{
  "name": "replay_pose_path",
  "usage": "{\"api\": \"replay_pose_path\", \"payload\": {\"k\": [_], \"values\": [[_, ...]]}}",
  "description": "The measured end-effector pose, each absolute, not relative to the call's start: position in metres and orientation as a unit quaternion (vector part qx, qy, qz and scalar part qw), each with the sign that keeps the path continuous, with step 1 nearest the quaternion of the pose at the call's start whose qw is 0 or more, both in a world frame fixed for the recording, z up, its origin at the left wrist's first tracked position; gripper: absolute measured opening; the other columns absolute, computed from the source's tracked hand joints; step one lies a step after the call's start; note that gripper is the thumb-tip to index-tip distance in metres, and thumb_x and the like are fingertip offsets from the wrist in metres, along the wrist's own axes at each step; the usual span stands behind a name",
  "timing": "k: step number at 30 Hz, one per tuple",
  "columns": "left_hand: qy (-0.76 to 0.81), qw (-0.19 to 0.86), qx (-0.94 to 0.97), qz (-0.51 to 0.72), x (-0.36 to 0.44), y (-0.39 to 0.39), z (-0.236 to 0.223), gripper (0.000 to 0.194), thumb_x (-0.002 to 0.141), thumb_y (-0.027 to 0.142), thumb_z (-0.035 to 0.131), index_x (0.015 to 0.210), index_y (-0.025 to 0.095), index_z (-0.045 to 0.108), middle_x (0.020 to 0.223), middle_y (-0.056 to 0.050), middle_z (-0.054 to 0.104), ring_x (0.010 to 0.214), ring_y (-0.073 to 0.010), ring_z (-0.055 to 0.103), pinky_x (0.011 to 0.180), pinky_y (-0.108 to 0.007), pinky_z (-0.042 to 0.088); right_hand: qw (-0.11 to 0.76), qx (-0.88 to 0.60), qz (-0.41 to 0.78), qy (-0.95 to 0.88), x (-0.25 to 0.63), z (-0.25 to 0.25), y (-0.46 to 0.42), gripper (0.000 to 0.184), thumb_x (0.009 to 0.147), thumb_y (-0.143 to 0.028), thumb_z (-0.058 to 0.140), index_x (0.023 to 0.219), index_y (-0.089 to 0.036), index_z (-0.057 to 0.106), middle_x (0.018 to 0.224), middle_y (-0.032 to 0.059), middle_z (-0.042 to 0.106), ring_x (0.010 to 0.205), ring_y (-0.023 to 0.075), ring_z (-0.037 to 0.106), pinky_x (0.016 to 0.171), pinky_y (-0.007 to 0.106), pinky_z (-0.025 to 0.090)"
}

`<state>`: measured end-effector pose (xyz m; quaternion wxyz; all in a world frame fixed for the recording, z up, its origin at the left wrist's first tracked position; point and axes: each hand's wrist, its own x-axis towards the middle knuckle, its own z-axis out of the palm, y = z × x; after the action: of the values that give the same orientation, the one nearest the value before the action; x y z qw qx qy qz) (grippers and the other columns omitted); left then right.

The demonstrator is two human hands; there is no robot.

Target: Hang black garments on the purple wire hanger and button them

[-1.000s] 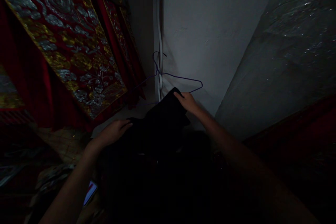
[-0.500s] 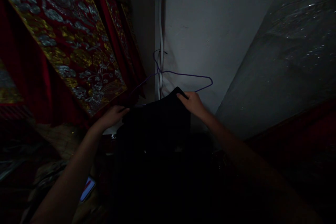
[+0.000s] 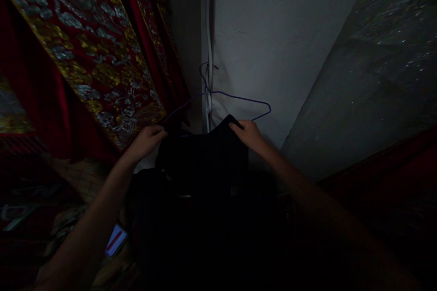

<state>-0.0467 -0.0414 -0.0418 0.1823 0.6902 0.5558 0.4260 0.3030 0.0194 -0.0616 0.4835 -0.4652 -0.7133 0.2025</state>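
Note:
A black garment point(image 3: 205, 159) hangs in front of me, its lower part lost in darkness; its exact kind does not show. My left hand point(image 3: 148, 140) pinches its upper left edge, fingers closed on the cloth. At the upper right corner, my right hand point(image 3: 248, 133) grips the same garment with the thumb on top. Behind and above the cloth is a thin purple wire hanger point(image 3: 239, 97), its hook caught at a pale vertical cable point(image 3: 209, 32) by the wall. The hanger's lower bar is mostly hidden by the garment.
Red cloth with gold and silver embroidery point(image 3: 112, 68) hangs on the left. A grey wall point(image 3: 266, 32) stands behind, with shiny transparent sheeting point(image 3: 375, 68) on the right. Below my left forearm lies a lit phone point(image 3: 116, 240). The lower area is very dark.
My left hand has risen slightly with its side of the garment. The hanger's right end has shifted a little left and down. My right hand has barely moved.

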Motion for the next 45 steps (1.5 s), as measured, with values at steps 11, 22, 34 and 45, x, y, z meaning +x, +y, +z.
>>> {"api": "replay_pose_path", "payload": {"k": [11, 22, 34, 45], "values": [[0.449, -0.007, 0.743, 0.496, -0.025, -0.013, 0.031, 0.015, 0.087, 0.03, 0.059, 0.088, 0.02, 0.069, 0.094, -0.006, 0.071, 0.094, -0.0237, 0.062, 0.097, -0.034, 0.045, 0.465, -0.418, 0.244, -0.741, 0.273, -0.071, -0.009, 0.051, 0.087, -0.065, 0.049, 0.06, -0.022, 0.041, 0.058, -0.0017, 0.04, 0.057, 0.013, 0.04, 0.05, 0.026, 0.028], [0.602, -0.134, 0.75, 0.24, -0.044, -0.01, 0.015, 0.027, 0.094, 0.037, 0.048, 0.092, 0.024, 0.071, 0.083, -0.007, 0.073, 0.073, -0.0245, 0.065, 0.069, -0.032, 0.043, 0.426, -0.472, 0.237, -0.735, 0.303, -0.059, 0.005, 0.049, 0.081, -0.061, 0.053, 0.056, -0.021, 0.043, 0.053, -0.0034, 0.038, 0.049, 0.01, 0.037, 0.047, 0.025, 0.023], [0.48, -0.068, 0.782, 0.393, 0.005, 0.007, 0.025, 0.031, 0.097, 0.023, 0.04, 0.106, 0.017, 0.069, 0.097, -0.008, 0.074, 0.087, -0.0227, 0.067, 0.081, -0.031, 0.049, 0.451, -0.389, 0.192, -0.78, 0.3, -0.065, -0.015, 0.038, 0.09, -0.051, 0.054, 0.103, -0.018, 0.066, 0.087, 0.0068, 0.069, 0.078, 0.0227, 0.065, 0.072, 0.035, 0.05], [0.463, -0.144, 0.814, 0.321, -0.003, 0.011, 0.026, 0.029, 0.097, 0.022, 0.036, 0.1, 0.018, 0.065, 0.093, -0.009, 0.059, 0.079, -0.0222, 0.058, 0.074, -0.034, 0.047, 0.505, -0.475, 0.16, -0.703, 0.383, -0.025, 0.019, 0.065, 0.076, -0.047, 0.074, 0.131, -0.014, 0.064, 0.082, 0.0092, 0.075, 0.07, 0.0242, 0.07, 0.066, 0.037, 0.057]]}}
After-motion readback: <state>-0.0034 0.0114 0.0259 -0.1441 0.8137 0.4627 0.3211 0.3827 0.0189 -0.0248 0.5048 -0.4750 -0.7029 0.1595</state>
